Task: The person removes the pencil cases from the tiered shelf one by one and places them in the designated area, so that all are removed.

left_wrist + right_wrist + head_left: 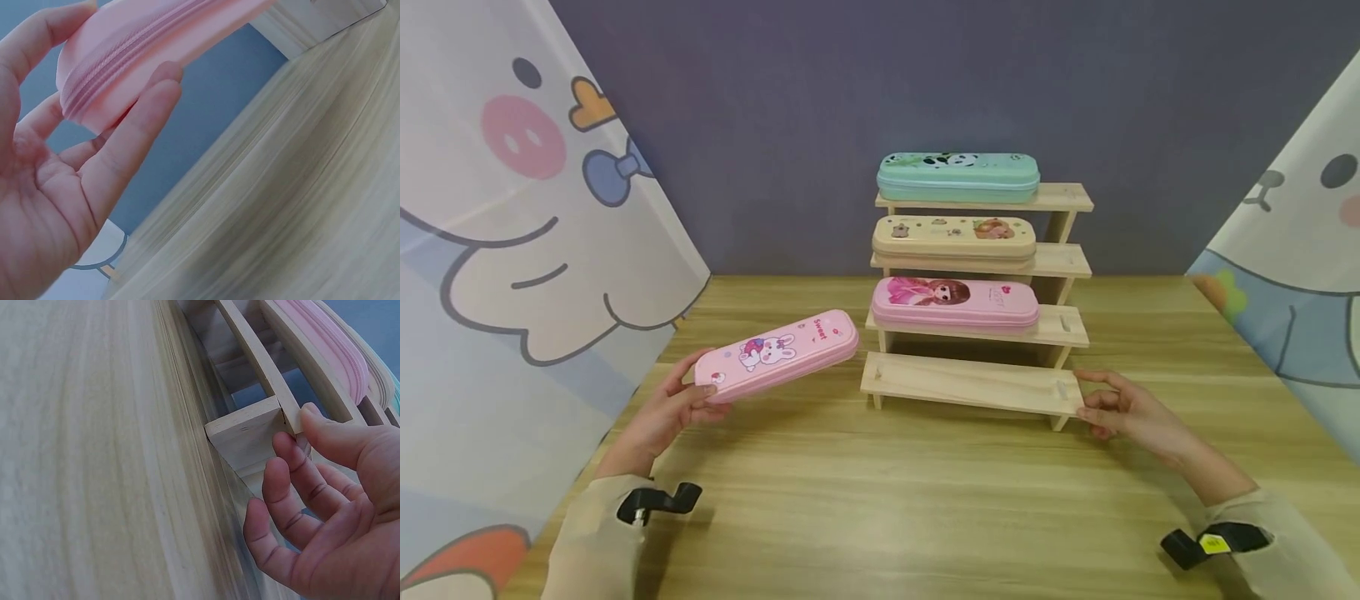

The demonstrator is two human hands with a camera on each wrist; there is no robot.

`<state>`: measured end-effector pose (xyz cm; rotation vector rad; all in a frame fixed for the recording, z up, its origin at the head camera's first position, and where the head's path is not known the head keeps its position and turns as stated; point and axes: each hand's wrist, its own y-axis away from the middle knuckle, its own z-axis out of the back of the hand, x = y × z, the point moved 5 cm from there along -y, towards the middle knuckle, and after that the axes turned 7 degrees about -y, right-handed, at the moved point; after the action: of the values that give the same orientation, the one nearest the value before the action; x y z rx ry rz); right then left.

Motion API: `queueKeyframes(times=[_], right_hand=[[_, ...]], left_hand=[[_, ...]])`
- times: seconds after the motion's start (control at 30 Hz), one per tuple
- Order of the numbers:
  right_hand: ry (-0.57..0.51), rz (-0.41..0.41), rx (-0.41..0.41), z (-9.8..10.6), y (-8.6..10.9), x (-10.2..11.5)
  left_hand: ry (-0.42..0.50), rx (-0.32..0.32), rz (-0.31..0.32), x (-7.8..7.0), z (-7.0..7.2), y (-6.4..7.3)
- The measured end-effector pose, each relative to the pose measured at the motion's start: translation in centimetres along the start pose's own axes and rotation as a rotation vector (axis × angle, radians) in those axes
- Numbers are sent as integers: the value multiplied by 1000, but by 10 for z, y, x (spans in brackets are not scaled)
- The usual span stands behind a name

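My left hand [664, 414] grips one end of a pale pink zippered pencil case [778, 352] with a bunny and the word "Sweet" on its lid. Raised above the table, the case slants up toward its right end. In the left wrist view, its zipper side [134, 59] shows between thumb and fingers. At the right end of a stepped wooden rack [962, 382], my right hand [1138, 423] pinches the lowest step. The right wrist view has the thumb on that step's edge [265, 369] and a fingertip beneath it. Nothing lies on this lowest step.
Higher steps hold a pink pencil case [955, 304] with a doll picture, a cream one [953, 240] and a mint panda one [958, 177]. The rack stands on a wood-grain table [850, 517] before a dark grey wall [790, 125]. Cartoon-print cloths [535, 208] hang at both sides.
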<state>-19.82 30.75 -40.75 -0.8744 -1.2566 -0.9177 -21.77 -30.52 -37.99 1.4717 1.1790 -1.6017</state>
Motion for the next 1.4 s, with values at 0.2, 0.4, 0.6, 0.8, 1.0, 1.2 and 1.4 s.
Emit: queueKeyframes(times=[0.2, 0.4, 0.6, 0.8, 1.0, 1.2, 1.4], right_hand=[[14, -8, -2, -2, -1, 2], [28, -27, -18, -2, 0, 4], [11, -7, 6, -3, 1, 5], [15, -9, -7, -2, 0, 3], [23, -12, -16, 0, 0, 4], [6, -10, -2, 1, 0, 3], [-3, -2, 4, 1, -2, 2]], left_hand=[[50, -53, -11, 1, 1, -3], [96, -157, 4, 9, 3, -8], [119, -315, 89, 17, 7, -15], [154, -401, 122, 20, 11, -23], [168, -468, 138, 22, 14, -30], [264, -581, 131, 23, 20, -32], [255, -654, 134, 23, 27, -34]])
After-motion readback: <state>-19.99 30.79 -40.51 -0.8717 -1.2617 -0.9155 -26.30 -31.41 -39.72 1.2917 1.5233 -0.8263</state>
